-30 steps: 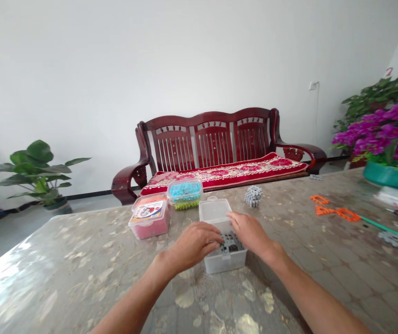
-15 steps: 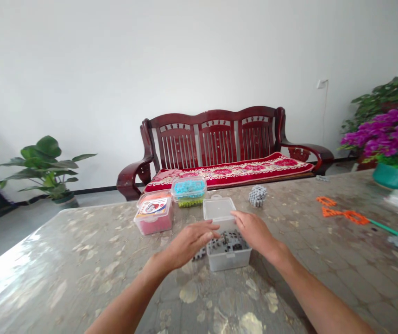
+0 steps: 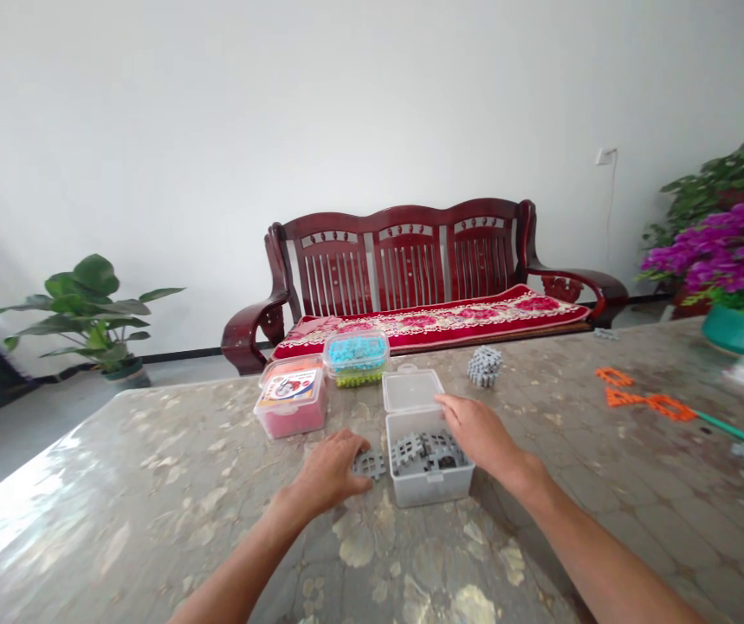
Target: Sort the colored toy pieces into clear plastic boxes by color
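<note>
A clear plastic box [image 3: 424, 483] stands open on the table, its lid [image 3: 411, 389] folded back, with several grey interlocking pieces [image 3: 424, 451] inside. My left hand [image 3: 331, 469] lies on the table just left of the box, fingers pinched on a grey piece [image 3: 370, 464] that rests on the tabletop. On the box's right rim sits my right hand [image 3: 479, 430], its fingers curled over the edge and steadying the box.
A pink-filled tub [image 3: 292, 406] and a blue-and-green tub [image 3: 355, 358] stand behind the box. A grey built cluster [image 3: 483, 365] lies farther back. Orange pieces [image 3: 644, 400], a green stick [image 3: 728, 428] and a purple flower pot [image 3: 741, 332] are at the right. A wooden bench [image 3: 410, 286] stands beyond the marbled table [image 3: 151, 511].
My left hand has come out of the box, carrying a grey piece leftward and down onto the table. The right hand stays on the box's rim.
</note>
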The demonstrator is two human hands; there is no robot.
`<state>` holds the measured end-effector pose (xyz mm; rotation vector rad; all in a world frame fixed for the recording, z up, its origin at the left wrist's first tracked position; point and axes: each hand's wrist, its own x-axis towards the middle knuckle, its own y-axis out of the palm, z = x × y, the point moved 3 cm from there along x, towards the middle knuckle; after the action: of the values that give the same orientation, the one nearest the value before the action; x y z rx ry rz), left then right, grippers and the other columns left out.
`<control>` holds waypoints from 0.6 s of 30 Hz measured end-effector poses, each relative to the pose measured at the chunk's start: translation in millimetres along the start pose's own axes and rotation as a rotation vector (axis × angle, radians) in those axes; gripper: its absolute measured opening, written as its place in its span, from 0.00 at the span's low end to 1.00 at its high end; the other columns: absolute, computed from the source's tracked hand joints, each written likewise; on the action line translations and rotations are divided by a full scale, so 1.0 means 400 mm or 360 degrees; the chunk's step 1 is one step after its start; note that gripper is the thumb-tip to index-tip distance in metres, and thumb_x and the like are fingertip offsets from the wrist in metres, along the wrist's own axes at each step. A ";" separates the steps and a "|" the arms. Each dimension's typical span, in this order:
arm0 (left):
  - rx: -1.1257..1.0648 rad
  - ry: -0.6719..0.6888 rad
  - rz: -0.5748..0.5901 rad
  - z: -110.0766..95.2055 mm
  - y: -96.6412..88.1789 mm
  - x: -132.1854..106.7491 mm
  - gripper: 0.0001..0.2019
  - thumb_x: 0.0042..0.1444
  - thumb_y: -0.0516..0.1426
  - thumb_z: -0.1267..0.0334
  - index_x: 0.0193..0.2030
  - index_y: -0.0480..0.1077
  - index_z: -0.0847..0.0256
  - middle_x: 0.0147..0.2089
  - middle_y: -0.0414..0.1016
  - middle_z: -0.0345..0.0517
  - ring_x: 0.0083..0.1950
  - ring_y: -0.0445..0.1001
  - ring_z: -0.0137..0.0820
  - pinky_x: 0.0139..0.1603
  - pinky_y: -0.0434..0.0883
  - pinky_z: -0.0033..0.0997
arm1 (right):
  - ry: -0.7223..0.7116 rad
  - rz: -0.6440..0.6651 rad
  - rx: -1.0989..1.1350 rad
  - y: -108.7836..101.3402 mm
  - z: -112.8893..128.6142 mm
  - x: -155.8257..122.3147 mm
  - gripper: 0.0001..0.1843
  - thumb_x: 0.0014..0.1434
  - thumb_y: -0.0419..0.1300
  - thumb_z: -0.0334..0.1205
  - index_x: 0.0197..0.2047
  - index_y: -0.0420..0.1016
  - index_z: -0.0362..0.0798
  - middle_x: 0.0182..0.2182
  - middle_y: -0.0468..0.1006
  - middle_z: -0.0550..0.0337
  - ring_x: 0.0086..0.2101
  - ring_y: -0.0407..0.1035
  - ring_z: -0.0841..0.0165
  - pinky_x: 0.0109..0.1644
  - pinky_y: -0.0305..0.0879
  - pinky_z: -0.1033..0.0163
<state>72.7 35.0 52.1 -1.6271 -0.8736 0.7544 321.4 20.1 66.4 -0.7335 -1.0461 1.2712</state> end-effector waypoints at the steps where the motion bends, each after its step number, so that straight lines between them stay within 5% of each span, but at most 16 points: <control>1: 0.0024 -0.0011 -0.0005 0.000 0.002 0.001 0.15 0.47 0.62 0.64 0.44 0.74 0.58 0.43 0.77 0.49 0.46 0.77 0.43 0.47 0.71 0.35 | -0.0002 -0.0002 0.0004 -0.001 0.000 0.000 0.23 0.66 0.47 0.33 0.57 0.76 0.49 0.47 0.83 0.52 0.49 0.76 0.60 0.53 0.67 0.60; 6: -0.0030 -0.0172 -0.0094 0.035 -0.002 -0.001 0.16 0.45 0.60 0.63 0.43 0.74 0.60 0.41 0.78 0.49 0.44 0.78 0.42 0.44 0.71 0.34 | -0.0004 -0.0014 0.0033 -0.009 0.007 -0.005 0.22 0.66 0.47 0.33 0.56 0.76 0.49 0.49 0.82 0.51 0.50 0.75 0.61 0.54 0.66 0.61; 10: -0.0370 -0.0270 -0.0295 0.045 -0.064 0.000 0.21 0.48 0.60 0.59 0.50 0.73 0.61 0.46 0.79 0.50 0.47 0.77 0.40 0.49 0.71 0.36 | 0.0002 -0.0021 0.0030 -0.013 0.012 -0.008 0.22 0.66 0.47 0.33 0.57 0.76 0.49 0.51 0.81 0.51 0.51 0.75 0.61 0.54 0.66 0.61; 14: -0.0444 -0.0020 -0.0426 -0.046 -0.141 0.011 0.22 0.49 0.60 0.58 0.52 0.73 0.61 0.46 0.79 0.48 0.47 0.77 0.40 0.49 0.71 0.38 | 0.0000 -0.0013 0.0013 -0.004 0.005 -0.003 0.22 0.66 0.47 0.33 0.56 0.76 0.50 0.51 0.80 0.51 0.51 0.75 0.62 0.54 0.66 0.62; 18: -0.0284 0.0167 -0.0414 -0.162 -0.155 0.042 0.21 0.46 0.62 0.60 0.49 0.75 0.60 0.44 0.79 0.48 0.46 0.77 0.41 0.48 0.72 0.39 | -0.0032 -0.0007 0.0027 0.005 -0.006 0.001 0.22 0.66 0.47 0.33 0.56 0.76 0.50 0.52 0.80 0.51 0.52 0.74 0.62 0.54 0.65 0.62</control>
<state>125.9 24.9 125.6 -1.6507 -1.0755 0.4163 322.7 21.2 63.9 -0.7066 -1.0513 1.2845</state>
